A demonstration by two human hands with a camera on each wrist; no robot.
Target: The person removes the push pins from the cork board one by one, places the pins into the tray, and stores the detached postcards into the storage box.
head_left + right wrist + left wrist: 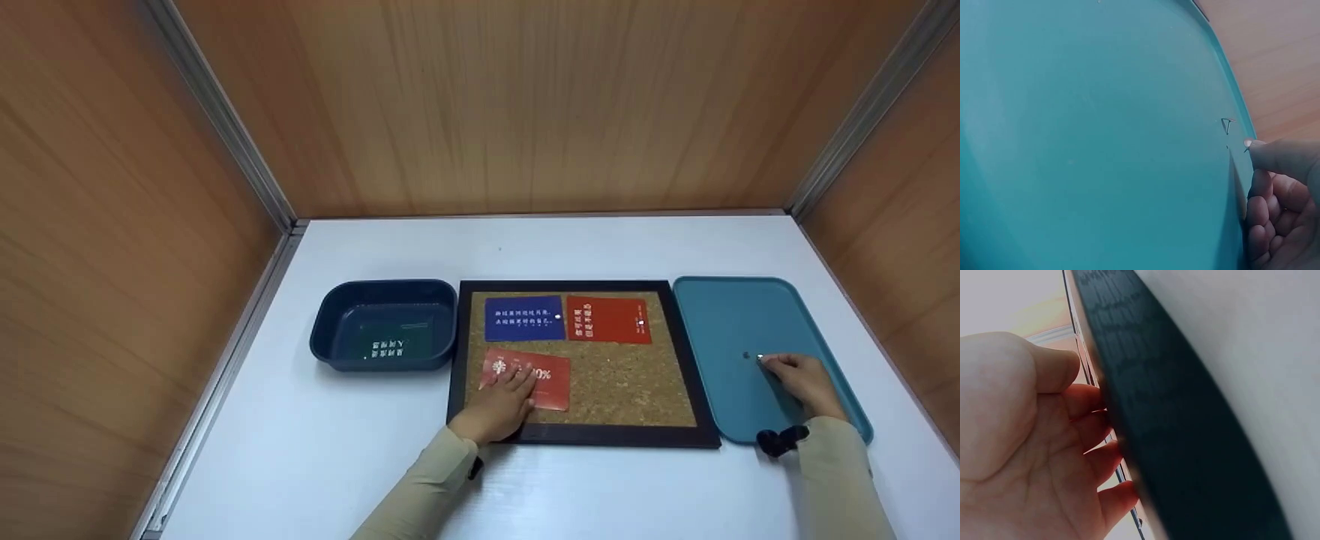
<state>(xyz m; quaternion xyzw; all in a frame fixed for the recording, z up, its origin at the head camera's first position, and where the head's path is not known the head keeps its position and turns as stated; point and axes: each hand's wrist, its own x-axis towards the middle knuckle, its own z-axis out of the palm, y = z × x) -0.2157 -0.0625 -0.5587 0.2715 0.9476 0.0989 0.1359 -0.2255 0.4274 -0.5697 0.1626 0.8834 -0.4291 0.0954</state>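
Note:
My left hand (496,405) lies flat on a red card (553,382) at the lower left of the framed cork board (630,390), fingers spread over it. A blue card (523,319) and another red card (609,330) lie on the upper half of the board, each with a small tack at its right side. Over the teal tray (727,315), my right hand (806,381) pinches a thumbtack (1248,144) between thumb and finger. A second thumbtack (1228,124) lies on the tray close to those fingertips.
Left of the board stands a dark blue bin (322,349) with a green card (397,341) inside. Wooden panels (540,112) enclose the white table (570,251) at the back and both sides. The tray sits against the board's right edge.

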